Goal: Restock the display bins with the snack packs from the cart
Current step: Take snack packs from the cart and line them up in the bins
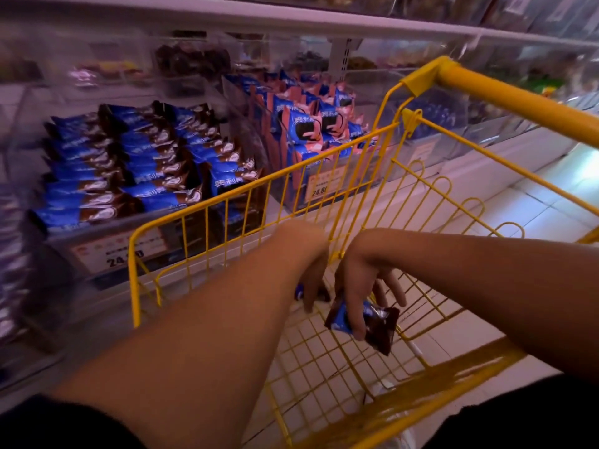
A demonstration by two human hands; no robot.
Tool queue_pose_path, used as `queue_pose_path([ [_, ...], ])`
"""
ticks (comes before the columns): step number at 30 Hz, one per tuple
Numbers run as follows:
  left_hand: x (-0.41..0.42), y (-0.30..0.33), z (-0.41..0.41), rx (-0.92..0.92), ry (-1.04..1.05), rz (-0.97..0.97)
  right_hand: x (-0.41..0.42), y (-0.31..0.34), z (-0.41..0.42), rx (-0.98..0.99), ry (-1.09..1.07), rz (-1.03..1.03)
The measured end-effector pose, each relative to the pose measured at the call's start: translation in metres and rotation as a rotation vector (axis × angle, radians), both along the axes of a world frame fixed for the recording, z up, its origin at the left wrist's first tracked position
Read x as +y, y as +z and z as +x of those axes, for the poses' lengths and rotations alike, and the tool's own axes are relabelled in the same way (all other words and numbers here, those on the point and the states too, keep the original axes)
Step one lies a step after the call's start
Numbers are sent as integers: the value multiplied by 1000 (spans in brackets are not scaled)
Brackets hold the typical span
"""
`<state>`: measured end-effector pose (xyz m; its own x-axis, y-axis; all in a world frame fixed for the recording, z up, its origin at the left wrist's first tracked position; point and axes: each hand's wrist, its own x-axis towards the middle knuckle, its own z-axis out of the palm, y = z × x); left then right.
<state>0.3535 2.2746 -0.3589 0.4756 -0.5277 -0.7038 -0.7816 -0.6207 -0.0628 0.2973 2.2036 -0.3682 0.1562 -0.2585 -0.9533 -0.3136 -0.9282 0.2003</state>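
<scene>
— Down inside the yellow wire cart [207, 241], what are the two hands doing?

— Both arms reach over the near rim into the basket. The right hand [363, 286] has its thumb and fingers curled around a snack pack [377, 322]; the pack is blue at one end and dark brown at the other, and it hangs a little above the wire floor, tilted. The outer fingers of this hand are spread and touch nothing.

— And the left hand?

— The left hand [312, 283] is just beside the right one, lower against the far wall of the cart. Its fingers point down and are on a second blue pack [299, 291], of which only a small corner shows. I think it holds this pack, but the arm hides most of the grip.

— Where are the display bins?

— Behind the cart, on the shelf. A clear bin at left [107, 231] is filled with rows of the same blue and brown packs [129, 170]. Next to it, to the right, another clear bin [353, 186] holds blue and pink packs [311, 124] that stand upright. Each bin has a price label on its front; the left label [113, 251] is partly blurred.

— Anything else?

— The cart handle [518, 98] is thick and yellow, at upper right. Under the cart a pale tiled floor [534, 205] shows. The upper shelf has more clear bins, too blurred to read.
</scene>
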Motion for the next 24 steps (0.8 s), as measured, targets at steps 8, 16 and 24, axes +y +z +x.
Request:
queue_pose_path([
  [8,91,102,5,33,-54,-294,6,52,6,-441,-37,208],
  [16,224,107,-31,703,485,-1105,35,144,-35,-1227,370,193],
  [24,237,80,-26,535,693,-1366,86,123,-67,-1634,116,592],
])
